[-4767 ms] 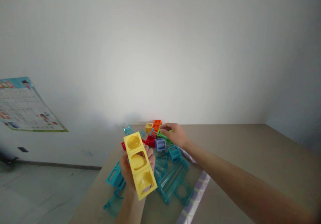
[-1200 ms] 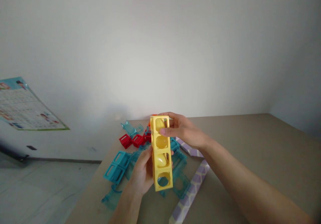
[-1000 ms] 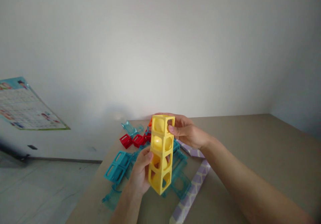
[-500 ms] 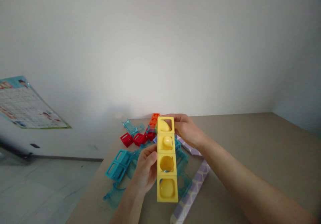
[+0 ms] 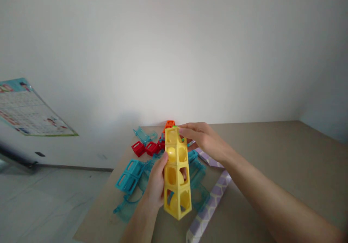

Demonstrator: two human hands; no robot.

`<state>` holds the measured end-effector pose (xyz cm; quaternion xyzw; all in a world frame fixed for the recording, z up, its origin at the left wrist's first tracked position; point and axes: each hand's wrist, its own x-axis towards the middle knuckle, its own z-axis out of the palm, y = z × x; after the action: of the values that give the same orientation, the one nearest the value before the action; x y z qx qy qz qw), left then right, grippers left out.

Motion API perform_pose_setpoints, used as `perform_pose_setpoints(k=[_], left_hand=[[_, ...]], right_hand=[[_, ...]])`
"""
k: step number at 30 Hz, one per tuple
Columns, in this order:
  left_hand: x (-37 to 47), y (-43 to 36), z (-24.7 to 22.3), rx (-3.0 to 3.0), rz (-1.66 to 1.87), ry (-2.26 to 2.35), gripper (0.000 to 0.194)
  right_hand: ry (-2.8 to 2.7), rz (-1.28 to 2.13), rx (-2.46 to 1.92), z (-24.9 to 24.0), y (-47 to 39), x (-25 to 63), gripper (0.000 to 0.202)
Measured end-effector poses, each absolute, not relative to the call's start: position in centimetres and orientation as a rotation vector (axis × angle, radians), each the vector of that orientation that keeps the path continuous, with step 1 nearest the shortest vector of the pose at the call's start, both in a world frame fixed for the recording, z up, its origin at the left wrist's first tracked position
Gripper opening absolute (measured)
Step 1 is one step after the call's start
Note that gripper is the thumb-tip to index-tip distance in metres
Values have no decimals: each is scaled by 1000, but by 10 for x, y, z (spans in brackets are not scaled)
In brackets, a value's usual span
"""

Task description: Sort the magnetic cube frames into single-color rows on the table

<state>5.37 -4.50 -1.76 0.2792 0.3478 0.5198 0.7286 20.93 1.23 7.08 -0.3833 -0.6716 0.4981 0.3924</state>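
Note:
A yellow stack of open cube blocks (image 5: 177, 165), joined end to end with rounded yellow shapes inside, is held up over the table in both hands. My left hand (image 5: 156, 183) wraps its left side at mid-length, the thumb pressed on the front face. At the far end my right hand (image 5: 202, 139) grips the top block, its fingers bent around the right side and partly hidden. Bits of a green piece (image 5: 182, 140) show by the right fingertips; I cannot make out its shape.
Red blocks (image 5: 152, 148), an orange block (image 5: 170, 123), a blue double block (image 5: 129, 177) and clear blue track pieces (image 5: 143, 135) lie on the table (image 5: 272, 170). A purple patterned strip (image 5: 213, 197) lies on the right. A poster (image 5: 35, 108) hangs on the left wall.
The yellow stack has turned about its length, so two of its sides now face me, and it has shifted slightly left. My right fingers have moved over its far end.

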Motion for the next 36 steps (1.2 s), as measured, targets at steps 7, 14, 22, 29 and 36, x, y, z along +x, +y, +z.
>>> perform_pose_setpoints(k=[7, 14, 22, 29, 36], left_hand=[[58, -43, -13, 614, 1201, 764, 39], [47, -42, -2, 542, 1159, 512, 39], [42, -45, -10, 487, 1242, 592, 39], [47, -46, -5, 549, 1384, 565, 42], [50, -47, -3, 626, 1498, 554, 46]], right_hand=[[-1755, 1112, -1103, 59, 21, 206, 22], [-1439, 1647, -561, 63, 31, 216, 33], [-1968, 1024, -490, 68, 24, 231, 45], [-2246, 519, -400, 70, 18, 228, 52], [-2163, 668, -384, 65, 19, 227, 46]])
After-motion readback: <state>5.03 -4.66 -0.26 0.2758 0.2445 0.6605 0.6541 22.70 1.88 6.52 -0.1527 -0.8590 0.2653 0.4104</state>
